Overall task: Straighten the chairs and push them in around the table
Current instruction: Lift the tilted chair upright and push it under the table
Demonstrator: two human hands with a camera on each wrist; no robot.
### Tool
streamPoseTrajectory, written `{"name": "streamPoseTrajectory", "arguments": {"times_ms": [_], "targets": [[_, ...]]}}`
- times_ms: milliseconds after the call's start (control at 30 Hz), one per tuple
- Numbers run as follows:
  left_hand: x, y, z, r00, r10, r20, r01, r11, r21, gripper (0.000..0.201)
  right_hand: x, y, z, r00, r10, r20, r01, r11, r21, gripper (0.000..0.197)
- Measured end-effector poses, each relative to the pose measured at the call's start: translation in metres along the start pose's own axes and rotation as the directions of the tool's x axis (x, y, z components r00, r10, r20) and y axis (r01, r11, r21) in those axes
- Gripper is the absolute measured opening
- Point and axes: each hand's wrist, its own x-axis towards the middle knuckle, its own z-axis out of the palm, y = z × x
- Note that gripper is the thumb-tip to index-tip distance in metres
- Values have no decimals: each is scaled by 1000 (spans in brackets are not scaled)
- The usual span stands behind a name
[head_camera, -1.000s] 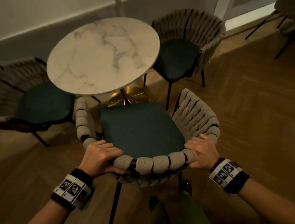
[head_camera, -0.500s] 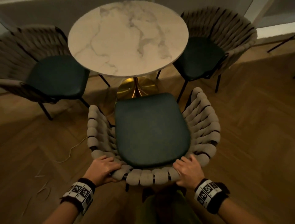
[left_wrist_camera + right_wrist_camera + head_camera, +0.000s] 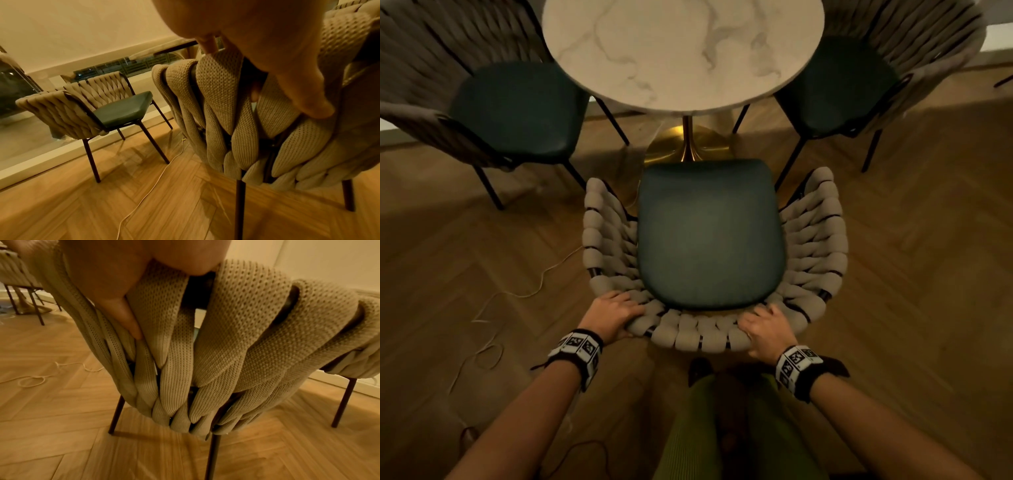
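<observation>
The near chair (image 3: pixel 709 236) has a dark green seat and a beige woven backrest, and it faces the round marble table (image 3: pixel 681 51). Its front edge stands just short of the tabletop, over the gold base (image 3: pixel 688 144). My left hand (image 3: pixel 614 313) grips the backrest rim at its left rear, thumb behind the weave (image 3: pixel 236 100). My right hand (image 3: pixel 765 325) grips the rim at the right rear, thumb pressed on the woven straps (image 3: pixel 205 345). Two more matching chairs stand at the table, one on the left (image 3: pixel 513 106) and one on the right (image 3: pixel 842 82).
A thin pale cord (image 3: pixel 493 329) trails in loops over the herringbone wood floor (image 3: pixel 928 274) to my left, running toward the table. My legs in green trousers (image 3: pixel 698 428) stand right behind the chair. A low ledge and wall (image 3: pixel 61 146) run behind the left chair.
The chair has swung round from an angle to face the table squarely. Both hands kept their hold on the backrest rim, and the view has shifted to straight behind the chair.
</observation>
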Motion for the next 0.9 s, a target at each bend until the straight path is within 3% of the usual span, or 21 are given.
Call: {"name": "streamPoseTrajectory", "arguments": {"times_ms": [200, 300, 367, 433, 566, 900], "targets": [[-4, 7, 5, 992, -127, -13, 127, 992, 11, 50, 5, -7, 6, 1000, -16, -15, 16, 1000, 27, 52], [4, 24, 4, 979, -194, 68, 196, 980, -36, 72, -5, 7, -3, 996, 34, -87, -27, 996, 79, 50], [11, 44, 9, 980, -150, 131, 154, 988, -19, 76, -17, 26, -3, 995, 54, -78, -48, 996, 75, 60], [17, 59, 13, 980, -99, 174, 102, 995, -7, 70, -24, 46, 1, 997, 80, 19, -81, 995, 55, 64], [24, 57, 24, 975, -119, 188, 119, 993, 10, 51, -12, 61, -2, 990, 86, 111, -79, 995, -65, 42], [44, 34, 9, 971, -163, 173, 174, 984, -49, 42, 20, 78, -14, 992, 99, 74, -88, 986, -139, 39]]}}
